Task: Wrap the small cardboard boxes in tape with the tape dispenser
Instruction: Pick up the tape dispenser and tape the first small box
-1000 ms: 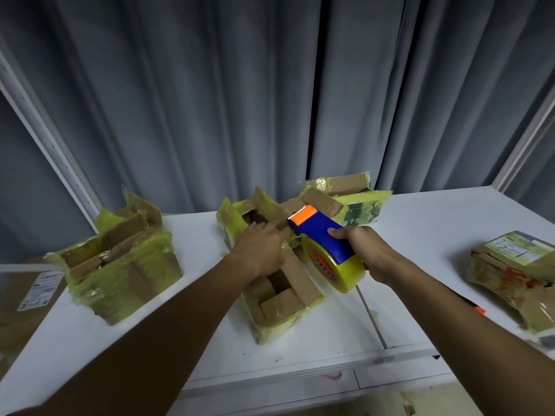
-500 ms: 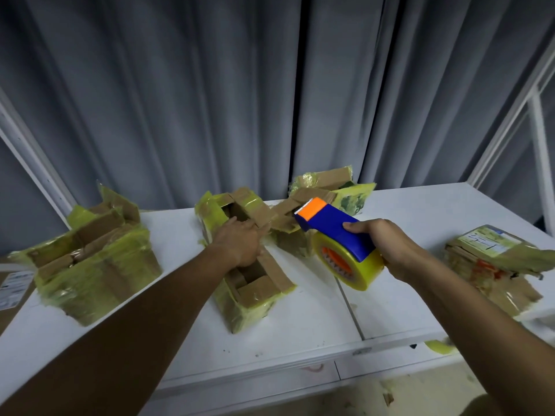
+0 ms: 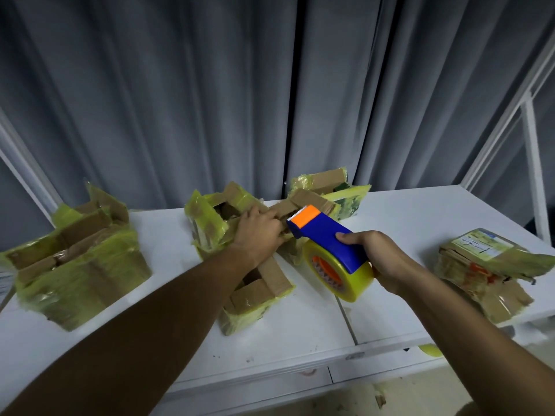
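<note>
Left hand (image 3: 258, 235): I have it pressing down on the flaps of the middle box (image 3: 240, 259), fingers bent over the cardboard.
Right hand (image 3: 380, 259): wrapped firmly round the dispenser (image 3: 327, 244), toothed orange end aimed at the box top, just beside my left fingers.
Risk: I judge the blade could catch those fingers if I push forward; flaps may spring up if I ease off.
Other boxes: left box (image 3: 78, 259), rear box (image 3: 327, 190) touching the middle one, right box (image 3: 492, 271) near the table (image 3: 315, 334) edge.
Room: bare tabletop in front of the middle box; behind it, the rear box crowds any sweep.
</note>
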A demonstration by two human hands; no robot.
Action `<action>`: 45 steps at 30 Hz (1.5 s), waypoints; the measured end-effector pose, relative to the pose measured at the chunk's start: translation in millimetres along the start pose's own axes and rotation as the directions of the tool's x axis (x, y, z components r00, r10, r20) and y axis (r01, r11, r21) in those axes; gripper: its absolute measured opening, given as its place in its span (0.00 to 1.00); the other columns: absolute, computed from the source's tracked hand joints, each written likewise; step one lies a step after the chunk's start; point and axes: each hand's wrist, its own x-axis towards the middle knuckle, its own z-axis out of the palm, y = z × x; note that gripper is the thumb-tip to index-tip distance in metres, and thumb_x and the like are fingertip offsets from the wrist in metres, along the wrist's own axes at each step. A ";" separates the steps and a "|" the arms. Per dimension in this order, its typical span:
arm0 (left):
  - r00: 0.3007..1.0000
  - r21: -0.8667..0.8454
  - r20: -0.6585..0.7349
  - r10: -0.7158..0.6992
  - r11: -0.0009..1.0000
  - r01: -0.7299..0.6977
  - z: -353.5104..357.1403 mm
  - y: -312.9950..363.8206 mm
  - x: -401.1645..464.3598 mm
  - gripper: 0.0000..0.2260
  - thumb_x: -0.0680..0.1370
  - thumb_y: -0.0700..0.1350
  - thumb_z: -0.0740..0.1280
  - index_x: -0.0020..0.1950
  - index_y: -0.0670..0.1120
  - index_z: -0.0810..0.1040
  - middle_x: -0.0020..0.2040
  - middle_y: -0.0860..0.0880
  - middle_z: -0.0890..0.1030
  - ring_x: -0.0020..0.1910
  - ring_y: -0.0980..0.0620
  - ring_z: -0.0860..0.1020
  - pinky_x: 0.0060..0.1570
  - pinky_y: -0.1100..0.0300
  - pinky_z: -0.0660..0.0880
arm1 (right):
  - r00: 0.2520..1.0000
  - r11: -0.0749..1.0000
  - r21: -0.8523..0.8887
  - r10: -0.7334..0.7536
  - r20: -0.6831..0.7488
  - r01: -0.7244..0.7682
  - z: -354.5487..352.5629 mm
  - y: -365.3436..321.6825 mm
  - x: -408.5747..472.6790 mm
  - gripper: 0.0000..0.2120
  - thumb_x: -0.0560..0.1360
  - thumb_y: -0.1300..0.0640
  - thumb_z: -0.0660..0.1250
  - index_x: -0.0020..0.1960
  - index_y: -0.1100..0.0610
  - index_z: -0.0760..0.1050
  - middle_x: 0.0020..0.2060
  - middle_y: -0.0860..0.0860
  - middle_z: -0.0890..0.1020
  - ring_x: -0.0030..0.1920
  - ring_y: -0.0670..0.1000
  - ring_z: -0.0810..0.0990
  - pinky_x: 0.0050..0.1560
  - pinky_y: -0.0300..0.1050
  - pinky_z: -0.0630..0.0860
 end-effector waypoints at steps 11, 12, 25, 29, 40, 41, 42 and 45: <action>0.986 -0.084 0.161 0.052 0.996 -0.039 11.9 -2.0 11.2 0.31 0.74 0.60 0.68 0.75 0.58 0.61 0.75 0.50 0.61 0.72 0.36 0.60 0.66 0.39 0.67 | 1.000 0.994 0.109 -0.006 0.002 0.005 -45.4 4.8 -25.1 0.19 0.75 0.50 0.70 0.60 0.60 0.81 0.49 0.59 0.87 0.54 0.64 0.85 0.64 0.61 0.79; 0.983 -0.107 0.172 0.069 0.993 -0.051 3.5 -1.5 6.0 0.40 0.71 0.64 0.69 0.77 0.57 0.55 0.77 0.49 0.57 0.73 0.36 0.59 0.67 0.38 0.66 | 1.000 0.995 0.096 -0.011 0.002 0.011 -43.2 6.3 -26.0 0.18 0.75 0.50 0.70 0.60 0.60 0.81 0.49 0.58 0.87 0.53 0.63 0.85 0.63 0.60 0.79; 0.933 0.046 0.359 -0.011 0.999 -0.006 -44.6 -6.3 -113.8 0.16 0.74 0.46 0.66 0.62 0.48 0.75 0.55 0.48 0.80 0.52 0.46 0.79 0.46 0.58 0.74 | 0.996 0.984 0.171 -0.064 0.054 0.054 15.9 -1.1 -36.1 0.12 0.77 0.52 0.69 0.54 0.59 0.82 0.44 0.57 0.88 0.44 0.58 0.86 0.55 0.55 0.80; 0.957 -0.020 0.289 0.018 1.000 -0.013 -79.2 -43.4 -114.7 0.18 0.69 0.47 0.65 0.58 0.53 0.74 0.55 0.53 0.78 0.51 0.49 0.78 0.43 0.56 0.77 | 0.997 0.974 0.217 -0.073 0.027 0.066 21.9 -3.6 -36.3 0.13 0.77 0.52 0.69 0.56 0.59 0.81 0.45 0.58 0.88 0.47 0.60 0.86 0.56 0.56 0.80; 0.933 -0.098 0.256 0.252 0.967 -0.234 -13.2 -52.8 -192.5 0.27 0.75 0.51 0.57 0.75 0.55 0.65 0.71 0.52 0.71 0.68 0.49 0.69 0.70 0.52 0.62 | 0.991 0.953 0.283 -0.124 0.039 0.108 55.2 -13.5 -36.3 0.12 0.77 0.52 0.69 0.58 0.56 0.81 0.47 0.56 0.88 0.49 0.60 0.86 0.56 0.57 0.81; 0.930 -0.088 0.257 0.262 0.965 -0.247 -9.6 -55.3 -192.9 0.27 0.75 0.51 0.56 0.75 0.55 0.65 0.71 0.52 0.70 0.69 0.49 0.68 0.72 0.52 0.60 | 0.991 0.952 0.286 -0.127 0.046 0.109 59.8 -16.6 -35.5 0.13 0.77 0.52 0.69 0.59 0.56 0.80 0.48 0.56 0.88 0.51 0.60 0.86 0.58 0.58 0.81; 0.924 -0.090 0.252 0.287 0.958 -0.273 -6.4 -58.6 -192.5 0.27 0.74 0.51 0.54 0.75 0.55 0.65 0.72 0.53 0.70 0.71 0.50 0.66 0.73 0.51 0.58 | 0.990 0.950 0.290 -0.133 0.049 0.113 64.3 -19.2 -33.8 0.13 0.77 0.52 0.69 0.60 0.56 0.80 0.49 0.56 0.88 0.52 0.61 0.86 0.61 0.59 0.80; 0.906 -0.142 0.230 0.356 0.933 -0.330 -9.7 -65.5 -193.4 0.30 0.72 0.50 0.48 0.74 0.57 0.66 0.72 0.56 0.71 0.74 0.52 0.64 0.75 0.48 0.54 | 0.987 0.948 0.292 -0.152 0.059 0.129 77.8 -26.7 -28.6 0.14 0.77 0.51 0.70 0.60 0.55 0.80 0.50 0.56 0.88 0.54 0.61 0.86 0.63 0.62 0.78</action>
